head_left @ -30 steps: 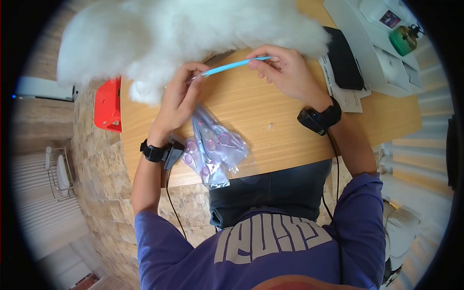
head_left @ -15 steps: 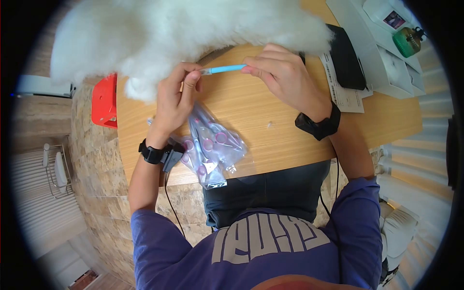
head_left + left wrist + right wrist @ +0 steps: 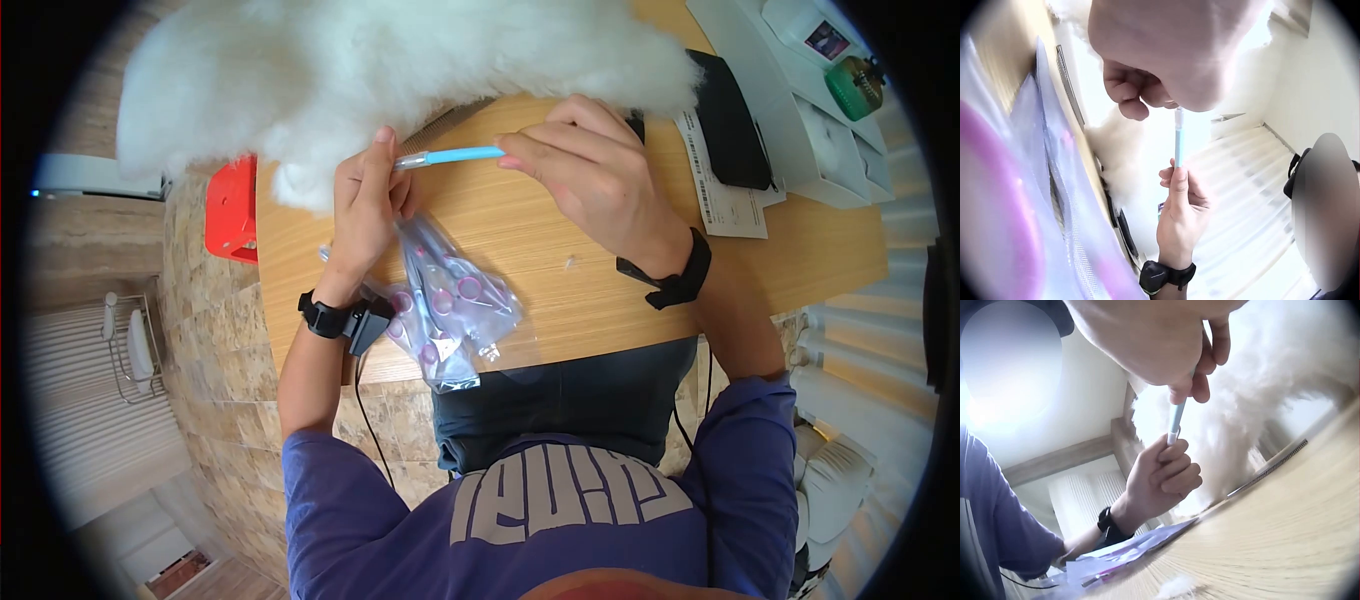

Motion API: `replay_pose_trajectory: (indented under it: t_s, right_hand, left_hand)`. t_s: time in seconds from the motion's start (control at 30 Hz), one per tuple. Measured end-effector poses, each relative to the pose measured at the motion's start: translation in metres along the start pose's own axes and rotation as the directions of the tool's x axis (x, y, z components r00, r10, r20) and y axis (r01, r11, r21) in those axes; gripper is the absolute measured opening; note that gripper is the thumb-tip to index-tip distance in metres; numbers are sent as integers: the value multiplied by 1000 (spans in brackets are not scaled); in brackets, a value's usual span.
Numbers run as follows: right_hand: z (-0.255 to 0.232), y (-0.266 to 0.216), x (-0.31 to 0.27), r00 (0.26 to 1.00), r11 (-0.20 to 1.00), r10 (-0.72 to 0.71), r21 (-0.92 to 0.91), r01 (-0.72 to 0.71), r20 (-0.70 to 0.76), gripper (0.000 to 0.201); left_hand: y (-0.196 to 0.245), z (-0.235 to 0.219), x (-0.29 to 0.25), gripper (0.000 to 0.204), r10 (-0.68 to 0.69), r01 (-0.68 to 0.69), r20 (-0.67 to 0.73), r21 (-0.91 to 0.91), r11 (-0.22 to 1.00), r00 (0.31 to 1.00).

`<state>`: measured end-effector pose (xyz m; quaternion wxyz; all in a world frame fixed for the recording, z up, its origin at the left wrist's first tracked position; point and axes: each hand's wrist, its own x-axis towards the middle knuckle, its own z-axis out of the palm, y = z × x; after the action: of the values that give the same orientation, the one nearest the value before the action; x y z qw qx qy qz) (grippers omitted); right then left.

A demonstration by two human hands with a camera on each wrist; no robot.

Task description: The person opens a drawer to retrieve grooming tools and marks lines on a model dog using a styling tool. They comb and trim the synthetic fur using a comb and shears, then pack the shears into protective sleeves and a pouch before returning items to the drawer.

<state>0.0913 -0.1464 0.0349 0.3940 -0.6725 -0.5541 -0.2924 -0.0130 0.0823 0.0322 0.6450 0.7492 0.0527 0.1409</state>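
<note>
Between my two hands, level over the table, is a slim light-blue pen-like tool (image 3: 462, 154) with a clear end on the left. My left hand (image 3: 366, 200) pinches the clear end between thumb and curled fingers. At the blue end, my right hand (image 3: 600, 180) grips with thumb and fingers and covers the tip. The left wrist view shows the blue shaft (image 3: 1179, 147) running from one hand to the other. Below the left hand lies a clear plastic bag (image 3: 490, 315) of scissors (image 3: 430, 352) with pink-purple finger rings.
A big white fluffy mass (image 3: 400, 60) covers the table's far side, a metal comb (image 3: 455, 122) at its edge. To the right are a black pouch (image 3: 730, 125), a printed paper (image 3: 725, 205) and a white organizer (image 3: 830, 165). A red stool (image 3: 230, 215) stands beyond the left edge.
My right hand has turned back-up and its fingers have closed over more of the blue end. My left thumb now points up along the clear end.
</note>
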Motion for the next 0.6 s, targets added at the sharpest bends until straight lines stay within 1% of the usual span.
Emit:
replay_pose_trajectory:
  t_s: [0.17,0.23,0.27,0.33,0.37,0.4,0.43,0.47,0.5,0.53,0.57,0.6]
  right_hand:
    - [-3,-7,3,1000,999,-20,-40,20,1,14]
    - [-4,-7,3,1000,999,-21,-44,21,7,14]
    - [-3,-7,2,1000,999,-10,-40,11,21,14]
    - [-6,-3,2,1000,999,5,-36,-4,26,14]
    - [-10,2,3,998,997,70,-21,-70,3,13]
    - [-13,8,4,991,991,131,-5,-131,-20,13]
    - [-14,15,4,990,991,134,-4,-134,-34,13]
    - [-15,23,3,973,974,225,25,-224,-47,13]
    - [-16,28,3,948,949,314,53,-311,-59,12]
    - [-17,28,4,945,947,319,52,-316,-72,12]
    - [-18,27,5,957,957,284,75,-280,-53,12]
    - [-18,26,7,969,966,244,101,-240,-30,11]
  left_hand:
    - [4,0,0,54,35,-36,-56,-26,999,998]
    - [0,-2,1,54,95,-96,-67,-12,995,993]
    - [0,-4,1,54,99,-99,-66,-4,995,993]
    - [1,-8,1,49,26,-36,-226,-41,999,974]
    - [3,-18,6,49,29,-37,-219,-31,999,975]
    - [5,-39,15,47,131,-144,-282,-26,989,950]
    - [8,-58,20,45,229,-250,-343,-16,968,911]
    - [12,-68,21,43,291,-285,-318,65,956,903]
    - [10,-70,22,43,299,-291,-302,72,954,905]
    - [13,-64,19,45,280,-287,-320,27,958,905]
    - [13,-57,16,46,255,-278,-343,-19,960,904]
    - [11,-52,14,48,238,-242,-317,28,970,918]
